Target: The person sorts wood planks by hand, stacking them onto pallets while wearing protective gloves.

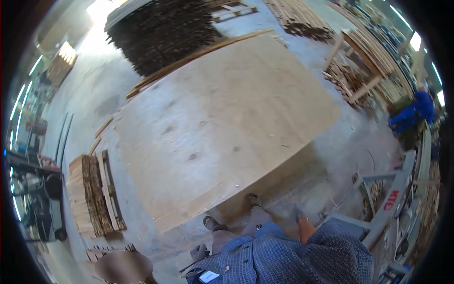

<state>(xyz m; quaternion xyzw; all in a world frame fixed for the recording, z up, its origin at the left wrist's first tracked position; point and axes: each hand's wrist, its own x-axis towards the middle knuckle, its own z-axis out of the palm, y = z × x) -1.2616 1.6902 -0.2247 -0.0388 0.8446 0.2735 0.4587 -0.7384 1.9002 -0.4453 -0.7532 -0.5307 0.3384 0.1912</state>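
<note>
I stand at the near edge of a big stack of plywood sheets (222,123) that lies flat on the concrete floor. My sandalled feet (253,201) are right by its edge. My left hand (199,252), in a dark glove, hangs by my side with the fingers apart and nothing in it. My right hand (301,219) hangs low beside my right leg, below a bare forearm. It is small and blurred, so its grip is unclear. My blue patterned shirt (293,258) fills the bottom of the view.
A low pile of wood strips (94,194) lies to the left, next to a black wheeled machine (38,199). A dark stack of timber (161,33) stands beyond the sheets. A grey metal machine frame (392,199) is on my right, and a person in blue (414,113) bends over further back.
</note>
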